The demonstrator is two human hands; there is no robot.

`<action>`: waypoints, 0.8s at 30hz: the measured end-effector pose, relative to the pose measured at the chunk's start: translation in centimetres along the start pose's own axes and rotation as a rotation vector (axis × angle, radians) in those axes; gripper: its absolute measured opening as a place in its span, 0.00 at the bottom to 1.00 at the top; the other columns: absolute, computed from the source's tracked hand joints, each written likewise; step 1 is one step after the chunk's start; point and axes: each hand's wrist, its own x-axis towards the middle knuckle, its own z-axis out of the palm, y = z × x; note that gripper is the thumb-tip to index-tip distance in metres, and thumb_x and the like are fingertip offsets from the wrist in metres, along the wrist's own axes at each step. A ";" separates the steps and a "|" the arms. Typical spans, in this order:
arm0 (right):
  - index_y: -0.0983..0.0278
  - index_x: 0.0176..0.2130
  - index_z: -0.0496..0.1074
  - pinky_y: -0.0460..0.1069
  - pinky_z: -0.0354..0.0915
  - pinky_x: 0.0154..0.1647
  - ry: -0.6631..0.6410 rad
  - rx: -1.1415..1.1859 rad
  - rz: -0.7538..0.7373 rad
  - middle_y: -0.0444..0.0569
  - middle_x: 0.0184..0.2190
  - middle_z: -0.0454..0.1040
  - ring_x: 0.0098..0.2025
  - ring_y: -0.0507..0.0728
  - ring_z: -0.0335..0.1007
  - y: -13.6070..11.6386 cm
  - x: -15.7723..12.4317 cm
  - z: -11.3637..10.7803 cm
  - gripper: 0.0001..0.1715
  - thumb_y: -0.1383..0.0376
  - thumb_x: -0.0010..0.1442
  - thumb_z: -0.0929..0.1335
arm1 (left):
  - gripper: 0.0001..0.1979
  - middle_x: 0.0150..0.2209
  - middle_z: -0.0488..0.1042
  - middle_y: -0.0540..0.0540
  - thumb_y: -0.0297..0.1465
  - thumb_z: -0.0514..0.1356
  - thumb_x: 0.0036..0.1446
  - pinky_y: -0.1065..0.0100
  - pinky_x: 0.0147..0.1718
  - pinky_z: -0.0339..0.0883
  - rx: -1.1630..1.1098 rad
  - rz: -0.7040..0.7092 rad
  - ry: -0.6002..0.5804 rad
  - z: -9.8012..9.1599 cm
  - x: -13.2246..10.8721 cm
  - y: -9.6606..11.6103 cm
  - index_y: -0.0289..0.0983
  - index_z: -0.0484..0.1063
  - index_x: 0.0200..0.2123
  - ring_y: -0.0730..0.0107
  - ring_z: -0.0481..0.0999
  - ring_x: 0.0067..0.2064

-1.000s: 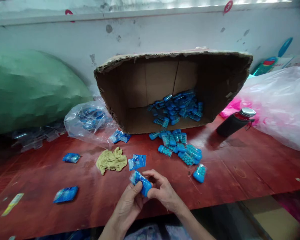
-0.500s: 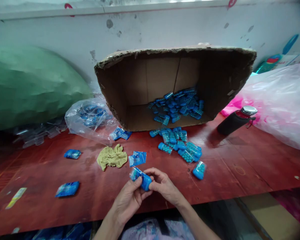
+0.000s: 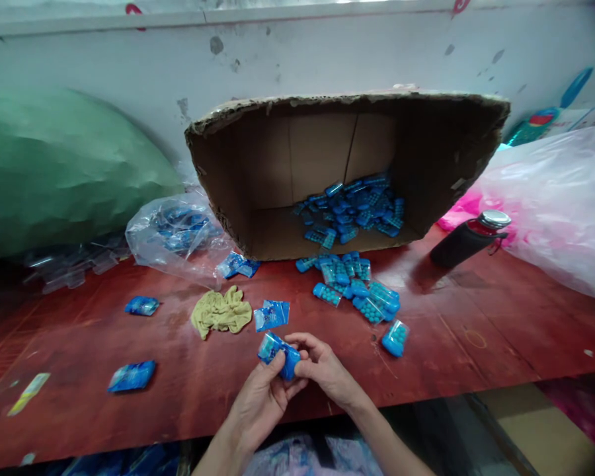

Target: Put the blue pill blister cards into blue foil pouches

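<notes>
Near the table's front edge, both my hands grip one small clear container with a blue cap [image 3: 279,354], which has a blue printed wrapper around it. My left hand [image 3: 264,395] holds it from the left with the thumb on top. My right hand [image 3: 324,369] pinches the capped end from the right. Just beyond lies a flat blue printed wrapper [image 3: 272,315]. To the right, a container of turquoise balls [image 3: 395,338] rests alone, with a loose pile of similar containers [image 3: 371,305] behind it.
An open cardboard box [image 3: 268,251] on its side holds many more containers. Leftward are a yellow cloth [image 3: 221,311], two blue packets [image 3: 131,376] and a clear bag of wrappers [image 3: 173,228]. A dark bottle [image 3: 460,243] stands right, beside a large plastic bag [image 3: 565,211]. A green sack [image 3: 69,172] bulges at left.
My hands stay on the same container, with only a slight shift of the fingers and of the container's tilt. The view has moved very slightly; the things on the table lie as before.
</notes>
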 end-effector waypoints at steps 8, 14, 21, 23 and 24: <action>0.57 0.46 0.67 0.47 0.61 0.41 -0.016 -0.100 -0.027 0.43 0.40 0.70 0.39 0.53 0.65 0.5 0.0 0.2 0.25 0.70 0.46 0.68 | 0.07 0.29 0.78 0.40 0.28 0.55 0.53 0.64 0.34 0.71 -0.067 0.050 0.092 -0.2 0.2 0.4 0.31 0.71 0.33 0.63 0.77 0.34; 0.61 0.43 0.68 0.46 0.61 0.35 0.115 -0.590 -0.151 0.43 0.31 0.67 0.32 0.52 0.64 -0.1 1.2 0.0 0.14 0.67 0.54 0.64 | 0.21 0.36 0.77 0.36 0.40 0.47 0.56 0.63 0.34 0.72 -0.290 0.432 0.178 -5.0 -1.3 6.8 0.29 0.70 0.39 0.58 0.75 0.41; 0.58 0.43 0.68 0.48 0.58 0.35 0.224 -1.486 -0.238 0.48 0.37 0.68 0.39 0.57 0.63 -0.5 7.0 0.8 0.13 0.63 0.55 0.66 | 0.07 0.20 0.75 0.46 0.25 0.54 0.52 0.64 0.32 0.70 -0.016 0.288 0.243 -5.1 0.1 6.0 0.33 0.69 0.35 0.64 0.77 0.31; 0.59 0.37 0.71 0.49 0.57 0.34 0.248 -1.553 -0.221 0.49 0.35 0.68 0.38 0.58 0.62 0.0 8.2 0.9 0.07 0.64 0.56 0.65 | 0.07 0.21 0.75 0.47 0.26 0.56 0.50 0.66 0.31 0.70 0.066 0.312 0.234 -4.5 1.0 4.9 0.34 0.68 0.35 0.65 0.77 0.29; 0.60 0.34 0.72 0.49 0.56 0.34 0.255 -1.563 -0.221 0.50 0.34 0.68 0.38 0.59 0.62 0.2 8.5 0.9 0.06 0.65 0.57 0.64 | 0.08 0.21 0.75 0.48 0.26 0.57 0.49 0.66 0.30 0.69 0.093 0.330 0.238 -4.3 1.4 4.4 0.34 0.68 0.35 0.66 0.76 0.28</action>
